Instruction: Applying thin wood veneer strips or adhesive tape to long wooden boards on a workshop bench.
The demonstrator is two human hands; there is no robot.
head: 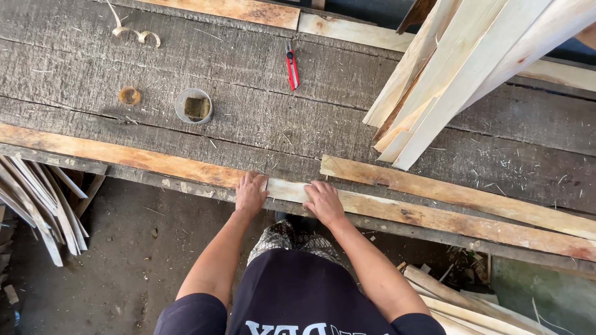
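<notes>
1. My left hand and right hand press flat, fingers together, on the pale wood strip at the near bench edge; I judge splinters likely.
2. Uneven pressure could slide it off.

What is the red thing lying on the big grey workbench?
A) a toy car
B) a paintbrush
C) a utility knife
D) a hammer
C: the red utility knife lies alone on the grey workbench, slim with a dark tip, far beyond the left hand and right hand, which press on a pale wood strip.
</notes>
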